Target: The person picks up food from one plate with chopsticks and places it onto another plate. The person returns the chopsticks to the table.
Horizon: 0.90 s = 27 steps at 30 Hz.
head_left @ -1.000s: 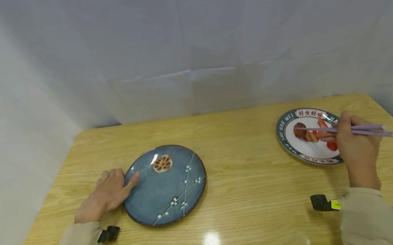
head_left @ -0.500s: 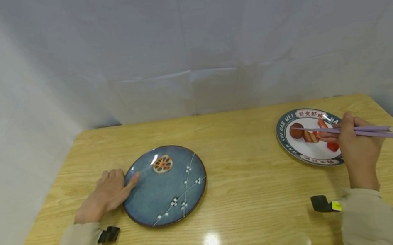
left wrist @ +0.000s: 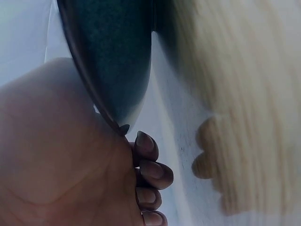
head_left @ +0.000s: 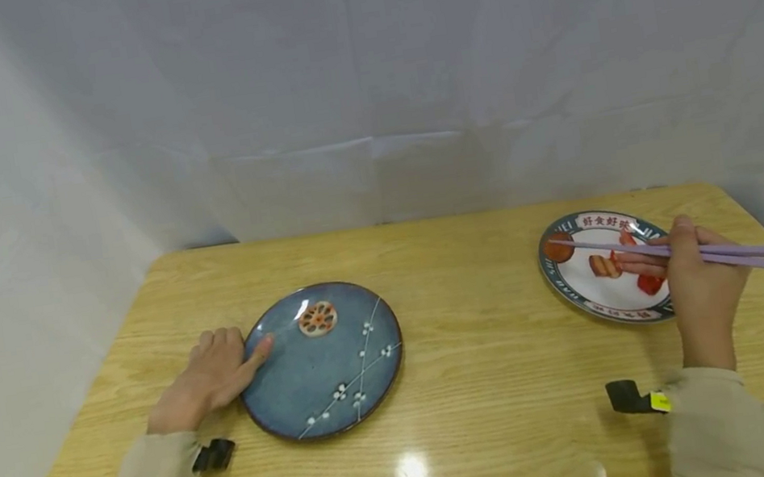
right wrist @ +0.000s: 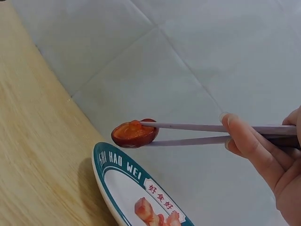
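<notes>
Right hand (head_left: 708,294): thumb and fingers pinch a pair of pale purple chopsticks (head_left: 739,252); the grip on the lower stick is partly hidden by the hand. Chopstick tips, left of this hand, hold a domed piece (right wrist: 134,133): smooth, red-brown outside, orange and hollowed on the flatter face. It stands over the far-left rim of the lettered plate (head_left: 603,297); whether it touches the rim cannot be told.

Lettered plate lies left of and partly behind the right hand, its near-right rim covered. Readable: "SHI HAO WEI", white on a dark green band; "好食好味" in red on a pale panel. Lettering on the nearer rim is too small to read. On the glossy white centre, just left of the fingers: a striped, bacon-like slice (head_left: 603,266) and red pieces (head_left: 651,284), part hidden by the fingers.

Left hand (head_left: 206,373): relaxed, thumb laid over the left rim of the blue plate (head_left: 313,370), other fingers bent down outside it. Fingertip contact with the underside: cannot tell. Glazed plate, dark rim, white blossom pattern. A perforated lotus-root-like slice (head_left: 317,318) lies on it, right of the thumb.

Yellow tag (head_left: 659,402) below the right hand: illegible.
</notes>
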Each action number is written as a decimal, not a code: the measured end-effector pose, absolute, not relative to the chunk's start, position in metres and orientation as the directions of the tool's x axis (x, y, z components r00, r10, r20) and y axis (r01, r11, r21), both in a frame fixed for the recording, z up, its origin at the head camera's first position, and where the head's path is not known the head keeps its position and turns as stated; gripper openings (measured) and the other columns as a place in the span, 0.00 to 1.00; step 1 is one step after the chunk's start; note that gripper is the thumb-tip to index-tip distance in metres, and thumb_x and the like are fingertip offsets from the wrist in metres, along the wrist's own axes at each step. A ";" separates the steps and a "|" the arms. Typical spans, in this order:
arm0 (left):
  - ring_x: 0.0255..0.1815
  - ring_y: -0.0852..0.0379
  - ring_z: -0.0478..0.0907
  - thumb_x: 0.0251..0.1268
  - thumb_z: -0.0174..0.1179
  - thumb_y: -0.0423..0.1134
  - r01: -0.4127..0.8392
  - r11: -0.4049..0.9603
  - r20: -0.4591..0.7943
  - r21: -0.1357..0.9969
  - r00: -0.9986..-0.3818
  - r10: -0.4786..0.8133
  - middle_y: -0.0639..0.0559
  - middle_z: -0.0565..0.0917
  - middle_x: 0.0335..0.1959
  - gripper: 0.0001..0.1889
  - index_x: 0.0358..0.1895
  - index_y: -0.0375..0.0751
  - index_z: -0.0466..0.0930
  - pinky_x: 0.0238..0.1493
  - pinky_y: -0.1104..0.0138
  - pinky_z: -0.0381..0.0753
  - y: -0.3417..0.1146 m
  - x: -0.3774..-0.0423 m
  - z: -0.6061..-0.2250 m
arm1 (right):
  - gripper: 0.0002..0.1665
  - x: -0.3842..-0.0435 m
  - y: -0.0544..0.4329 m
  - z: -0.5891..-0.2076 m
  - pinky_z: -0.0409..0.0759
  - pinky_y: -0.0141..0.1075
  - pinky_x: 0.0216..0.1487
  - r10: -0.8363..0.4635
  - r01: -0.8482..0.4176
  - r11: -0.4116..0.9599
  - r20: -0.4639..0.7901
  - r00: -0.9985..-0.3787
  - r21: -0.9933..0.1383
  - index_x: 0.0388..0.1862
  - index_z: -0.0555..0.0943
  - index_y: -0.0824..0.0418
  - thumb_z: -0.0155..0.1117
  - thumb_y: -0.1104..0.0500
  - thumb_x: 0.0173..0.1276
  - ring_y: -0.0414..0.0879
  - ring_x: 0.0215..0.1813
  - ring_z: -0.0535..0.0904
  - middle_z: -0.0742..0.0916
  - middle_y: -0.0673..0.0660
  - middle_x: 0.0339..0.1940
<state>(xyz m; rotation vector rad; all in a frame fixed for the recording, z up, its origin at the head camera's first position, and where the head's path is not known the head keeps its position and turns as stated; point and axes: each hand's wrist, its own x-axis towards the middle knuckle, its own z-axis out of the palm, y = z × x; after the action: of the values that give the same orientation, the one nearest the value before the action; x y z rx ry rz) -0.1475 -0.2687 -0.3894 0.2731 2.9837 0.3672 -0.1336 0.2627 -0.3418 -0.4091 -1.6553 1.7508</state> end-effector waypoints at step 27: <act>0.36 0.41 0.65 0.75 0.41 0.58 0.197 0.952 -0.073 0.233 -0.973 0.219 0.38 0.70 0.31 0.29 0.32 0.30 0.66 0.44 0.50 0.62 -0.267 -0.150 -0.390 | 0.19 -0.141 0.245 -0.341 0.77 0.29 0.19 0.604 -0.230 -0.073 0.141 -0.785 -0.970 0.24 0.83 0.64 0.57 0.55 0.73 0.42 0.19 0.84 0.86 0.53 0.19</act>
<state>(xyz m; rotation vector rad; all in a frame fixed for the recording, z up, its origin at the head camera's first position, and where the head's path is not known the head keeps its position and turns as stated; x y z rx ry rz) -0.1496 -0.2666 -0.3896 0.3215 3.0070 0.3446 -0.1413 0.2454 -0.3414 -0.4044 -1.6417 1.9103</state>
